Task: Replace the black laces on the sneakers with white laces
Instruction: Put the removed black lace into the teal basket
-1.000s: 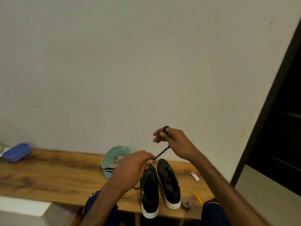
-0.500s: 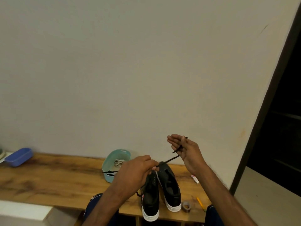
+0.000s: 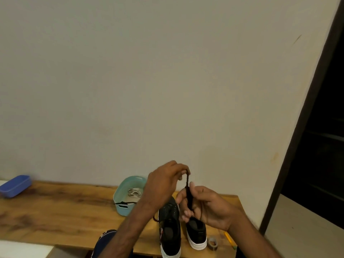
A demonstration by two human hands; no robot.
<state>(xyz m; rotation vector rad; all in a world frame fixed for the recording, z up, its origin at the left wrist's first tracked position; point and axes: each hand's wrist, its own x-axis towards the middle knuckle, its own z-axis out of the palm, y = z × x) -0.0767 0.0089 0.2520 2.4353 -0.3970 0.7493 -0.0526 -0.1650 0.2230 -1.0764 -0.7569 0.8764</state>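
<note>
One blue box (image 3: 14,185) sits far left of your fingers. One teal basket (image 3: 122,208) just left of them holds white laces (image 3: 134,193), one draped black lace (image 3: 125,202) over its rim. Your left hand (image 3: 163,185) pinches one held black lace (image 3: 187,183) at its top; your right hand (image 3: 206,207) curls round it lower. Two black sneakers (image 3: 170,231) stand below.

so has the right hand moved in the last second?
Yes. The right hand has dropped from well above the sneakers to just over their toes, gripping the black lace.
</note>
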